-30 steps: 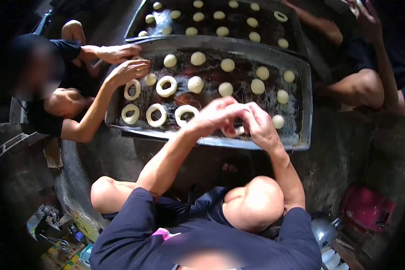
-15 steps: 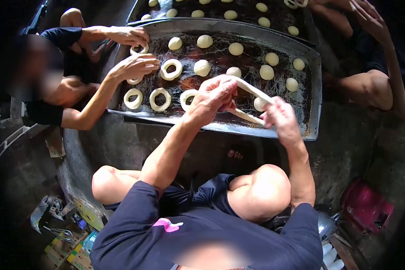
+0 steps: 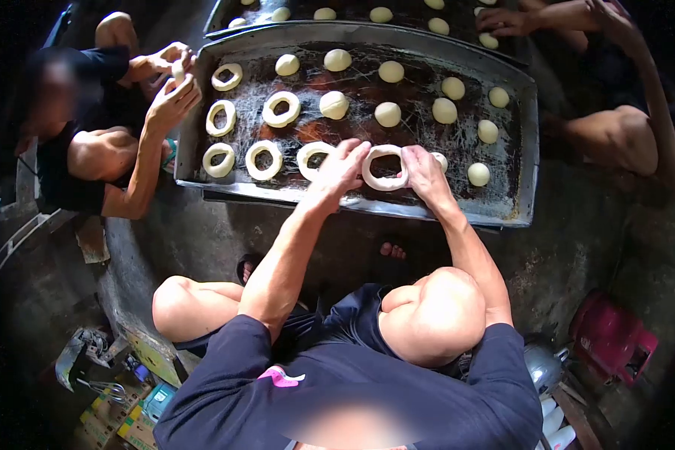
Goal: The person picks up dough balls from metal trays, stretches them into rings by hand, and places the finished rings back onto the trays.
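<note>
A pale dough ring [image 3: 385, 184] with a wide hole is between my two hands, low over the front of a dark, worn baking tray [image 3: 352, 196]. My left hand [image 3: 342, 169] has its fingers closed at the ring's left edge. At the opposite edge, my right hand [image 3: 426, 177] grips it with bent fingers. Just left of my left hand lies another dough ring [image 3: 304, 166], partly covered by that hand. A dough ball [image 3: 441, 162] peeks out behind my right hand, and a second ball [image 3: 478, 175] sits farther right.
More rings, such as one dough ring [image 3: 263, 175], fill the tray's left side; several balls, including a dough ball [image 3: 388, 115], lie to the right. At left, a person's hands [image 3: 174, 81] hold dough. Another person's hand [image 3: 500, 22] reaches over a second tray [image 3: 307, 27] behind.
The stretched dough loop has come down toward the tray and is now a rounder ring, my hands closer together. The person at left has drawn their hands back off the tray, leaving rings there.
</note>
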`<state>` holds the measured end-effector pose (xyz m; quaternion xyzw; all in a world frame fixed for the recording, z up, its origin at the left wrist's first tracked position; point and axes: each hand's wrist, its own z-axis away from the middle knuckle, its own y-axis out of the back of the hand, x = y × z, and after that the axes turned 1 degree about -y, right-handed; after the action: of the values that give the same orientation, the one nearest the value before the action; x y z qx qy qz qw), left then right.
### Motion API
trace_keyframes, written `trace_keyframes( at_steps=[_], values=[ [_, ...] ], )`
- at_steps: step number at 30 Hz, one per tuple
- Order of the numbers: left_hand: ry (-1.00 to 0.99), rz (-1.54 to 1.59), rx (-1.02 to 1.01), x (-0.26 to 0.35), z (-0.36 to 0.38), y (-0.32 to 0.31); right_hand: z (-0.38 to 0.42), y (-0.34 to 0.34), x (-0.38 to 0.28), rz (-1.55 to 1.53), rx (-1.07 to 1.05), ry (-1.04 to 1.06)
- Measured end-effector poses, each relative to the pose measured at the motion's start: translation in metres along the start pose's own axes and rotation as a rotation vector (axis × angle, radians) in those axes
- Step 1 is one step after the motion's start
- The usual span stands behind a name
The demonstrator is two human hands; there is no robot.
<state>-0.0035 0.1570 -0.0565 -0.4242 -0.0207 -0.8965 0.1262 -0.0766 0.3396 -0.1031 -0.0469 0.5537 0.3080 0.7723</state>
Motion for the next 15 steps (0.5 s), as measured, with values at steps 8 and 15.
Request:
trace_keyframes(
  at_steps=[8, 15],
  values=[
    [-0.383, 0.127, 0.107, 0.015, 0.016, 0.033, 0.042, 0.105, -0.007, 0.394, 0.515, 0.055],
    [-0.407, 0.007, -0.231, 0.009, 0.011, -0.041, 0.056, 0.095, 0.029, 0.603, 0.426, 0.077]
  ],
)
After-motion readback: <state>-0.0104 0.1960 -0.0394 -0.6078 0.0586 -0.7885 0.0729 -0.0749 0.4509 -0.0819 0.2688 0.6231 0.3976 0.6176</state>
